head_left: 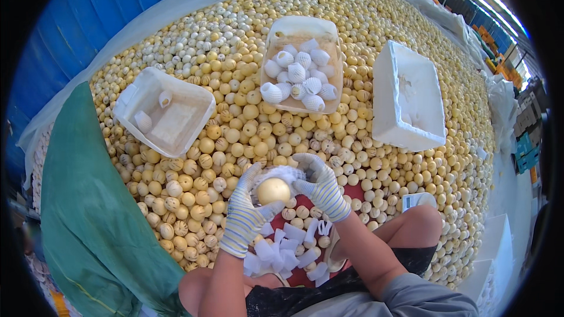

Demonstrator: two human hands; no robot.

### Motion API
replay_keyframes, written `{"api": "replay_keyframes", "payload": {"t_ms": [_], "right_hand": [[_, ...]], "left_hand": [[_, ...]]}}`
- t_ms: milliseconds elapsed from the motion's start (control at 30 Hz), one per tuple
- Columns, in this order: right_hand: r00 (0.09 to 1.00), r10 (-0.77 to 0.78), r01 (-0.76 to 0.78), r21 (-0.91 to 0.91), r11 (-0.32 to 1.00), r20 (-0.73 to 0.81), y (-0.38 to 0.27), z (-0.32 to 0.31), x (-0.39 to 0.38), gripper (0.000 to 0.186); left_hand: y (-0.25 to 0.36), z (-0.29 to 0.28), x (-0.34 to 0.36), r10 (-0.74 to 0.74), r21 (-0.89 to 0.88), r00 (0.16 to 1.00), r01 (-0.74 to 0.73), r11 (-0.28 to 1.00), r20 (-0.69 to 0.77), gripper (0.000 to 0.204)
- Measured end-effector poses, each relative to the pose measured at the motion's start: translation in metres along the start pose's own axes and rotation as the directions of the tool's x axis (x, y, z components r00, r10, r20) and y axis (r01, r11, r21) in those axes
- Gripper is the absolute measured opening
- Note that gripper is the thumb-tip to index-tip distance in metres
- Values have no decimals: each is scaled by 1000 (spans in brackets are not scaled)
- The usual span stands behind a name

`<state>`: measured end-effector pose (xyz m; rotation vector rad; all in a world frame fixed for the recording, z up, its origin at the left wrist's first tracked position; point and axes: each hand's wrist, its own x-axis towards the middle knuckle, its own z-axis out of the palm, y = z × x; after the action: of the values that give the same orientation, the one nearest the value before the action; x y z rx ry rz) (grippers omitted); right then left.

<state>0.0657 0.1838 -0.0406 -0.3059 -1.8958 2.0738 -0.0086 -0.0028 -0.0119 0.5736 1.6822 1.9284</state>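
In front of me, both hands wear white gloves with blue and yellow stripes. My left hand (242, 216) is closed round a smooth, pale yellow pepino melon (274, 192), its thumb beneath and fingers at the left side. A white foam net sleeve (285, 174) covers the melon's far side. My right hand (322, 189) pinches that sleeve, with thumb and fingers at its right edge. Under my hands, a pile of flat white foam sleeves (285, 252) lies between my legs on a red surface (303, 202).
Yellow pepino melons (235, 135), many purple-striped, spread all round. Beyond my hands stands a tub (302, 26) of net-wrapped melons. A tub (198, 95) with two wrapped pieces sits left, a white foam box (427, 108) right. A small scale (418, 200) is by my knee; green cloth (97, 199) lies left.
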Motion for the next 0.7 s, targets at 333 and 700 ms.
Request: {"api": "replay_keyframes", "payload": {"t_ms": [333, 700], "right_hand": [[845, -435, 532, -415, 738, 311, -11, 45, 0, 67], [952, 296, -183, 646, 741, -71, 82, -87, 159, 48]], "left_hand": [[6, -7, 7, -276, 26, 895, 303, 953, -350, 67], [-26, -19, 5, -4, 173, 948, 62, 983, -319, 60]]}}
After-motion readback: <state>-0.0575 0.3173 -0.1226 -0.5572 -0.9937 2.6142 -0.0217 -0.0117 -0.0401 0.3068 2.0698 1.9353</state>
